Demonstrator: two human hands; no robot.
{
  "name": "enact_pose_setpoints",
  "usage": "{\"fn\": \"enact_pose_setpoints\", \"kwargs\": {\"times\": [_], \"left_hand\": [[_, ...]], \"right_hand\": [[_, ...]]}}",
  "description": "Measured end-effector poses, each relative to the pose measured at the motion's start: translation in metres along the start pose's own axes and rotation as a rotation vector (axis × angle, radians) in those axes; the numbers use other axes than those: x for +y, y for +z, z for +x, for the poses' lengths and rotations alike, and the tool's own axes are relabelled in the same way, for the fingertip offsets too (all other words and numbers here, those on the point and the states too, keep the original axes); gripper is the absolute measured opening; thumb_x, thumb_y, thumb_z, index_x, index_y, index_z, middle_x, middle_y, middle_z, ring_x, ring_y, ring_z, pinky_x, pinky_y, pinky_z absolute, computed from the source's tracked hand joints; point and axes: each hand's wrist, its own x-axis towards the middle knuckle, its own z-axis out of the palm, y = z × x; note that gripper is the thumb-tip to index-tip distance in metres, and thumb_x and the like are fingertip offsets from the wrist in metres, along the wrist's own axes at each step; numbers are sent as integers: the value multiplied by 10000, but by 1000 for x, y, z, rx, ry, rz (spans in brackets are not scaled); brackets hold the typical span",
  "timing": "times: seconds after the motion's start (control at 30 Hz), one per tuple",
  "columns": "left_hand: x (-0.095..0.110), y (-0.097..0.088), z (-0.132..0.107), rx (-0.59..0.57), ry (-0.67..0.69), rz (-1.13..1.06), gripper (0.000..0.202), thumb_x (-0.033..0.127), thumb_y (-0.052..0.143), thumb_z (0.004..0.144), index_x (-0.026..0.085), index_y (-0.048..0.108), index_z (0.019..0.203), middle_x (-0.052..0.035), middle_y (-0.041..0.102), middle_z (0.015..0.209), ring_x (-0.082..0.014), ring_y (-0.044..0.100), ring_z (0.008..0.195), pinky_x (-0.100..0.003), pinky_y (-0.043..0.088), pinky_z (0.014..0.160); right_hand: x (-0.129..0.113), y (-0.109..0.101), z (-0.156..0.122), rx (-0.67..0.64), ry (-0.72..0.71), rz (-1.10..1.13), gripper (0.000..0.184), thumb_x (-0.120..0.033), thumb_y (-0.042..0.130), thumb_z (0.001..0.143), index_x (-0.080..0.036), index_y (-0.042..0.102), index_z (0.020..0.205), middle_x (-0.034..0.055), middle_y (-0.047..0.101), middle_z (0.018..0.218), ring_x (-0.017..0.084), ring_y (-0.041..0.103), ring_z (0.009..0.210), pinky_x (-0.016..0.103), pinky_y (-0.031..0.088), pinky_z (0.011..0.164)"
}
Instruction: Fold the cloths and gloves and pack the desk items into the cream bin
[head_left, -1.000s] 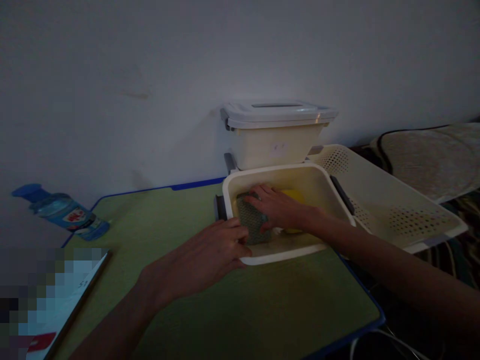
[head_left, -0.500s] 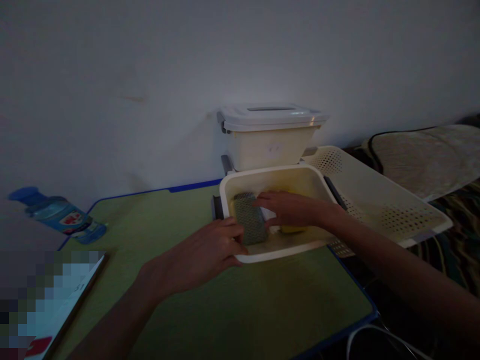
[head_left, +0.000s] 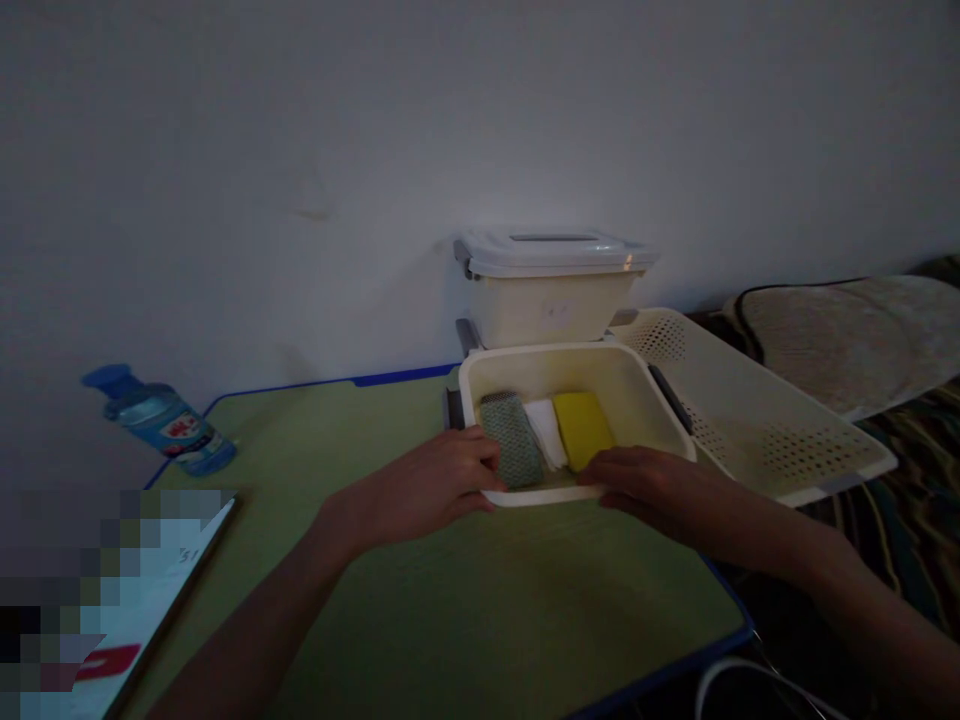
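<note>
A cream plastic bin [head_left: 660, 425] with dark side handles stands on the green table. Inside lie a folded grey-green patterned cloth [head_left: 511, 440], a folded white cloth [head_left: 546, 432] and a folded yellow cloth [head_left: 583, 430], side by side. My left hand [head_left: 450, 470] grips the bin's front rim at its left corner, fingers over the edge and thumb outside. Farther right along that rim, my right hand [head_left: 649, 485] is closed on it too, its fingertips close to the yellow cloth's near edge.
Behind the bin is a lidded cream box [head_left: 551, 300] against the wall. A perforated cream basket [head_left: 757, 400] lies to the right, by a cushion [head_left: 855, 335]. At left are a blue bottle [head_left: 169, 420] and a white board-like object [head_left: 161, 590] on the green table [head_left: 420, 620].
My right hand has come out from over the cloths to the front rim, uncovering the white and yellow cloths. My left hand stays on the rim. The view has shifted slightly.
</note>
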Motion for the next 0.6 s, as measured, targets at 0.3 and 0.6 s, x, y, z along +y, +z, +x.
{"fn": "enact_pose_setpoints", "kwargs": {"times": [0.3, 0.6], "left_hand": [[-6, -2, -6, 60, 38, -2, 227, 256, 447, 889, 140, 626, 813, -41, 573, 848, -158, 529, 865, -273, 391, 778], [-5, -10, -13, 54, 4, 3, 206, 207, 517, 852, 124, 588, 1027, -85, 610, 1048, -179, 547, 1008, -299, 410, 870]], "right_hand": [[-13, -7, 7, 14, 52, 19, 241, -238, 380, 870, -194, 608, 934, 77, 649, 985, 207, 609, 917, 342, 472, 807], [-12, 0, 9, 51, 74, -138, 308, -330, 388, 863, -200, 595, 1051, 107, 623, 1091, 247, 594, 992, 406, 487, 831]]}}
